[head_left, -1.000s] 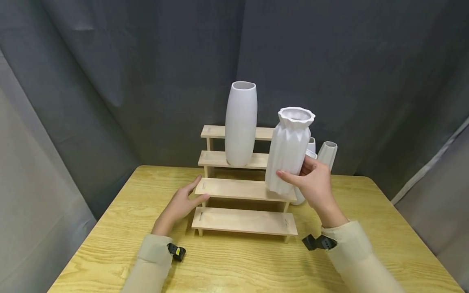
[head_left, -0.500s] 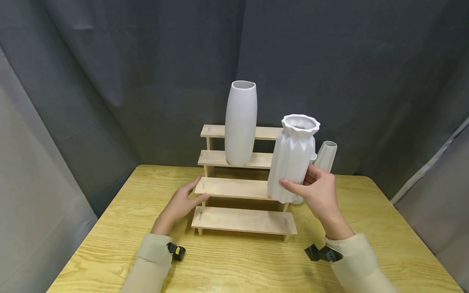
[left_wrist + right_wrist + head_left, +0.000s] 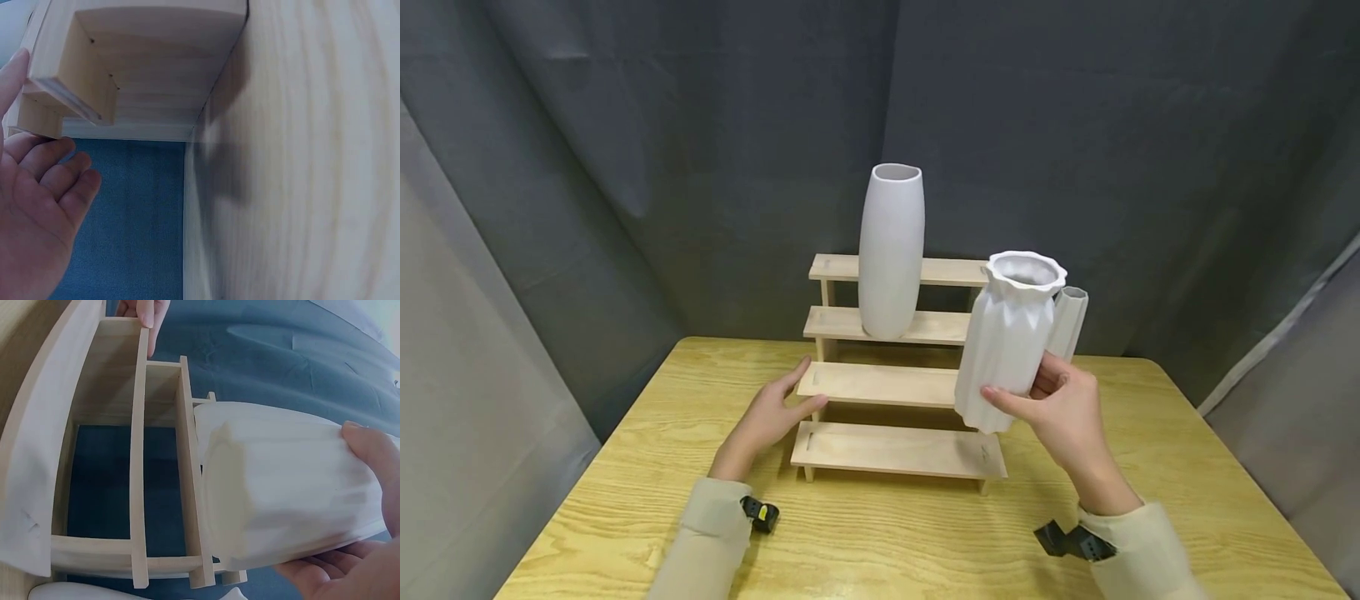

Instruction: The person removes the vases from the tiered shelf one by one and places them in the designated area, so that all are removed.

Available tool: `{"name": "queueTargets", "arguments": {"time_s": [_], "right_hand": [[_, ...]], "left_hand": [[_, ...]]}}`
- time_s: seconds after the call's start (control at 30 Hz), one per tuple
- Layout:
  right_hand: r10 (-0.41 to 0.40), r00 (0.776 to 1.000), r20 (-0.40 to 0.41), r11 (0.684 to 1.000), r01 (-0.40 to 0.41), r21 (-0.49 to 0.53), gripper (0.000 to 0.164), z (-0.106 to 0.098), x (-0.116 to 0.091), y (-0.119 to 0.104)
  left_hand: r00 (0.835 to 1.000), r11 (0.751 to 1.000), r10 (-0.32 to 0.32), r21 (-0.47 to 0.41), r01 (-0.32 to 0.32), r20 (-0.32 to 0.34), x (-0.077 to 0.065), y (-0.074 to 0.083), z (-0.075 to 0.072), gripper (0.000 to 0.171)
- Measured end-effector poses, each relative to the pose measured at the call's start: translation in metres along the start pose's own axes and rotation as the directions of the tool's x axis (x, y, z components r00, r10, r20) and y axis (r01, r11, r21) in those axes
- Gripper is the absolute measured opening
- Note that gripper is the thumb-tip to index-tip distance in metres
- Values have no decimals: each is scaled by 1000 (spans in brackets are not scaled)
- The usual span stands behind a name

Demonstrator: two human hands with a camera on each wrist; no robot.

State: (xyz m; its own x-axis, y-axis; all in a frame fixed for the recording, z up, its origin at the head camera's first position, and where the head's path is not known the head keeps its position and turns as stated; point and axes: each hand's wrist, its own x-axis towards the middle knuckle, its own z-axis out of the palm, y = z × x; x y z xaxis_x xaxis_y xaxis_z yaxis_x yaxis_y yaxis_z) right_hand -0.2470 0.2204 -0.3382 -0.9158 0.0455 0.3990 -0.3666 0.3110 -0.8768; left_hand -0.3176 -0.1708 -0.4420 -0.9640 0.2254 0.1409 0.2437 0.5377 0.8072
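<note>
My right hand (image 3: 1067, 412) grips a white pleated vase (image 3: 1007, 350) with a scalloped rim, thumb in front and fingers behind. The vase leans a little and overlaps the right end of the stepped wooden display stand (image 3: 880, 383) in the head view. Its pale base faces the camera in the right wrist view. At the stand's left side, my left hand (image 3: 771, 417) holds the end of the second step from the bottom, between thumb and fingers. A tall smooth white vase (image 3: 891, 250) stands upright on the third step from the bottom.
A slim faceted white vase (image 3: 1067, 323) stands behind the held one, partly hidden. Another white object (image 3: 112, 591) shows at the bottom of the right wrist view. The stand rests on a wood-grain table (image 3: 887, 542), with a dark curtain (image 3: 1075, 125) behind.
My right hand has moved down, rightward and nearer, bringing the pleated vase along and uncovering more of the stand's upper steps. My left hand has stayed at the stand.
</note>
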Motion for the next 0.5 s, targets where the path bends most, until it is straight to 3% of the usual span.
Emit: {"name": "queueTargets", "arguments": {"time_s": [0.5], "right_hand": [[15,999,-37,999,-16,-37,57,-11,-18,5]], "left_hand": [[1000,1000,-16,-1,16,5,1,-5,-1,86]]}}
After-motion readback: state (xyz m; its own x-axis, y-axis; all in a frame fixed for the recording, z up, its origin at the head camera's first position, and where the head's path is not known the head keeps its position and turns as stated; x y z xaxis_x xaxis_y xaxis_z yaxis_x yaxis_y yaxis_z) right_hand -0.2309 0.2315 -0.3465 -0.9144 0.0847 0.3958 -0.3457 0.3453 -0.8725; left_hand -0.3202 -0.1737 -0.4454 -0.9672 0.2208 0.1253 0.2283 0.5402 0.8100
